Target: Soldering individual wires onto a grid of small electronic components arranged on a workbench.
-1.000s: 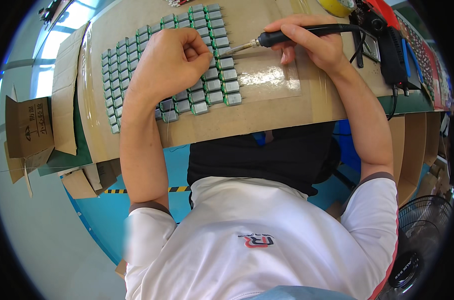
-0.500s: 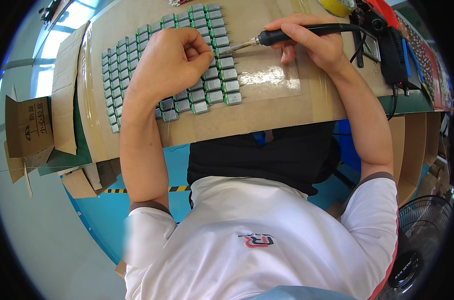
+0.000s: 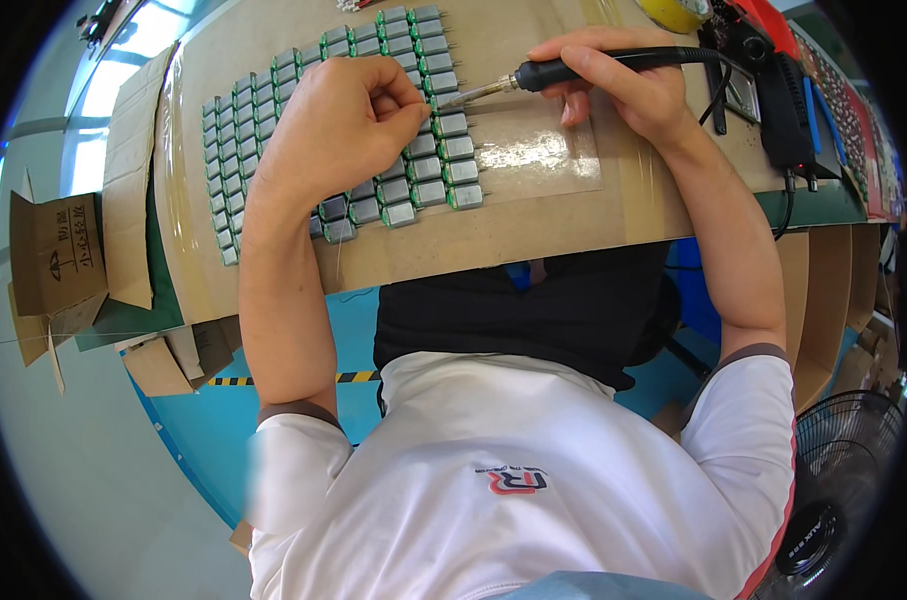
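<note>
Bright light (image 3: 103, 90) glares at your ten o'clock, blue floor (image 3: 208, 420) with striped tape (image 3: 235, 382) at eight, a black fan (image 3: 843, 450) at four.

A black-handled soldering iron (image 3: 541, 76) is gripped in the right hand (image 3: 638, 88), metal shaft angled left and slightly down, tip at the rightmost row of grey blocks (image 3: 456, 149). Blocks: small, green-edged, laid in slanted rows on the brown tabletop (image 3: 533, 222), partly covered by the curled left hand (image 3: 348, 125).

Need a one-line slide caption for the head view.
Right hand points a soldering iron at rows of grey-and-green components, pinched left hand close by.
</note>
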